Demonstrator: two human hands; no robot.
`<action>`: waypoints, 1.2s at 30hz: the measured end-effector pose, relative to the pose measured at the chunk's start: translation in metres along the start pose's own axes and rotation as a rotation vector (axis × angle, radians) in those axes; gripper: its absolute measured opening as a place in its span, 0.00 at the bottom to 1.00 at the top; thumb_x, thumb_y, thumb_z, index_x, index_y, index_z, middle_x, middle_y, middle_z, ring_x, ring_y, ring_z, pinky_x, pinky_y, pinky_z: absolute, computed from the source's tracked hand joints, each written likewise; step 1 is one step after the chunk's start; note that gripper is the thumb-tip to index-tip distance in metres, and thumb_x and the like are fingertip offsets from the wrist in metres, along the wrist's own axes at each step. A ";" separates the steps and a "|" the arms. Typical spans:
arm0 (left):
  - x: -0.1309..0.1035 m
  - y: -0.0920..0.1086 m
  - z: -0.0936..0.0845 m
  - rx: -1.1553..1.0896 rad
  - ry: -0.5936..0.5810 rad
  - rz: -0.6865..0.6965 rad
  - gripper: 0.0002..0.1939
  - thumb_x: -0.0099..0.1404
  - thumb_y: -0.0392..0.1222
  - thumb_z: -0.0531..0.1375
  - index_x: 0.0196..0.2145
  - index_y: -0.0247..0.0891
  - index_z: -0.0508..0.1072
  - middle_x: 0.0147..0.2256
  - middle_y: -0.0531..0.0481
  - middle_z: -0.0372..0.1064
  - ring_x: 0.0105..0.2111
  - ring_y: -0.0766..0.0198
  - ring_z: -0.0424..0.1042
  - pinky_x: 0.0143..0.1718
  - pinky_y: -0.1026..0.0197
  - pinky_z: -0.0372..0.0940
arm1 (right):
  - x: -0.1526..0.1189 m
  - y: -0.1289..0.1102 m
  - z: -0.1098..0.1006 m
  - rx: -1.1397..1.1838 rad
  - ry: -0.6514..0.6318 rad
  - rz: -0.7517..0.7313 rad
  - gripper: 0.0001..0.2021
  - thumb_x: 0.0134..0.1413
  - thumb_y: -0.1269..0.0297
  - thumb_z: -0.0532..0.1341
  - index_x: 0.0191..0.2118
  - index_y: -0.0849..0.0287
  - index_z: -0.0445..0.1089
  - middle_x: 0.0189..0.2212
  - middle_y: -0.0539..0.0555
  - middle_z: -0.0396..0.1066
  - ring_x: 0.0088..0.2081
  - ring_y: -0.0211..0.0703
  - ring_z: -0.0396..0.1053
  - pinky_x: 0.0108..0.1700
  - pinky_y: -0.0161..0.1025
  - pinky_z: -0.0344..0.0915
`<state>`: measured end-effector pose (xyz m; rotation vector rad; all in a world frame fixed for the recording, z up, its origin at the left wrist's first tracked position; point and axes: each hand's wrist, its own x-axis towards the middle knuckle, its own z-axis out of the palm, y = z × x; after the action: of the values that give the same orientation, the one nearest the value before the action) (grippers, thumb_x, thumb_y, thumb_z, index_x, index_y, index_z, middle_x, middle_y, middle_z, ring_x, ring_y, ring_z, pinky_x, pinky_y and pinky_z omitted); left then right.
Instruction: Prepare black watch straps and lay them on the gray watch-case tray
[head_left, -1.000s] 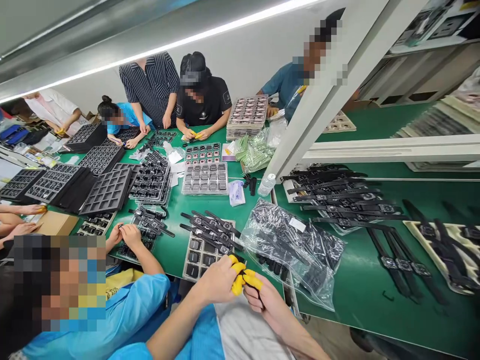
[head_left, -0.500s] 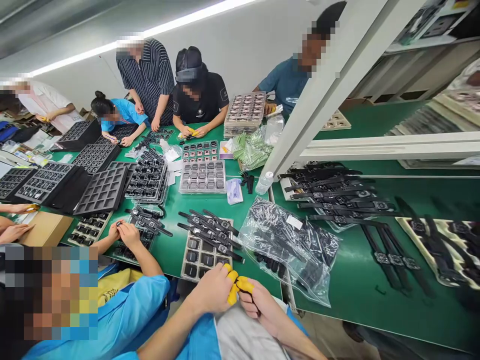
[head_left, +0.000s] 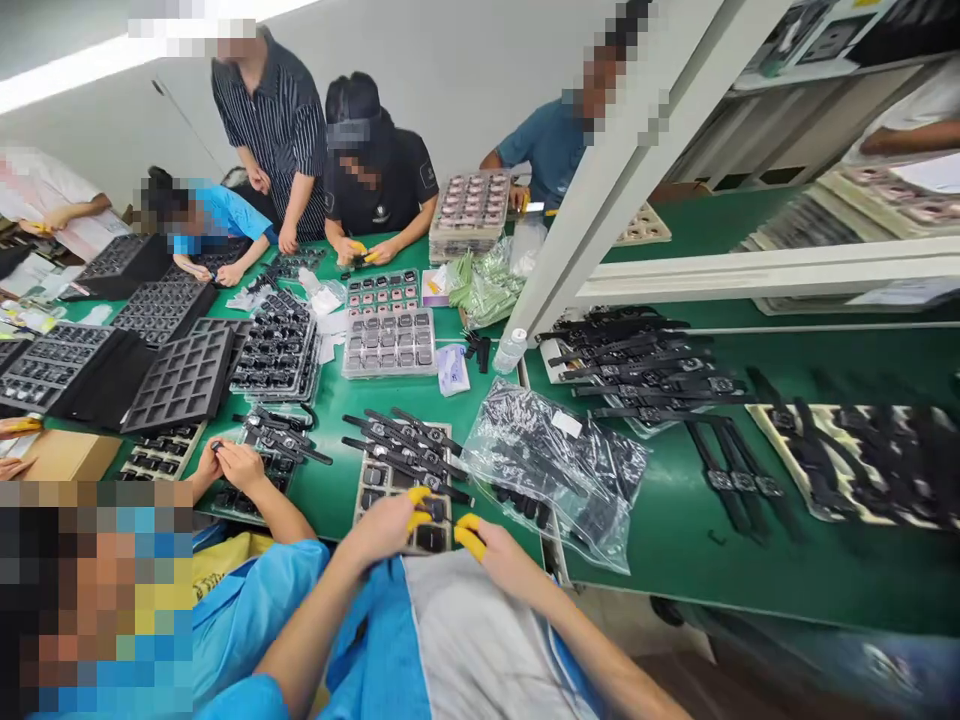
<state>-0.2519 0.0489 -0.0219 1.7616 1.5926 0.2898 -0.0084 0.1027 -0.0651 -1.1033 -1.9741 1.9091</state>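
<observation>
My left hand [head_left: 381, 530], with yellow finger covers, is over the front of a beige tray [head_left: 444, 548]. Its thumb and fingertips close round a black square watch body [head_left: 433, 508] at the tray's right side. Whether the watch body is raised from its pocket I cannot tell. Just right of the tray, my right hand [head_left: 501, 557] has its yellow-covered fingers apart, with nothing visible between them. Several black-strapped watches [head_left: 405, 445] lie across the tray's far half. Other square watch bodies sit in the pockets nearer me.
A clear plastic bag [head_left: 559, 460] of black straps lies right of the tray. Beyond it are piled strapped watches [head_left: 645, 370] and a white post [head_left: 592, 200]. A plastic bottle [head_left: 511, 352] stands by the post. Close on my left, a co-worker's hands [head_left: 238, 465] handle a small part.
My hands have parted after being together in front of the tray. The left one has moved over the watch bodies, while the right one has opened. The camera view has shifted.
</observation>
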 end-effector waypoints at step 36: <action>0.026 -0.132 0.019 0.293 0.215 -0.426 0.08 0.68 0.36 0.53 0.37 0.35 0.72 0.45 0.30 0.72 0.54 0.40 0.65 0.56 0.42 0.60 | 0.105 0.088 -0.080 -0.386 0.660 0.700 0.24 0.67 0.59 0.58 0.60 0.71 0.63 0.57 0.75 0.63 0.57 0.63 0.69 0.55 0.47 0.66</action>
<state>-0.3364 0.0617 -0.1275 1.5821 2.2088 0.0410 -0.0015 0.2211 -0.1711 -2.3925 -1.6996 1.0921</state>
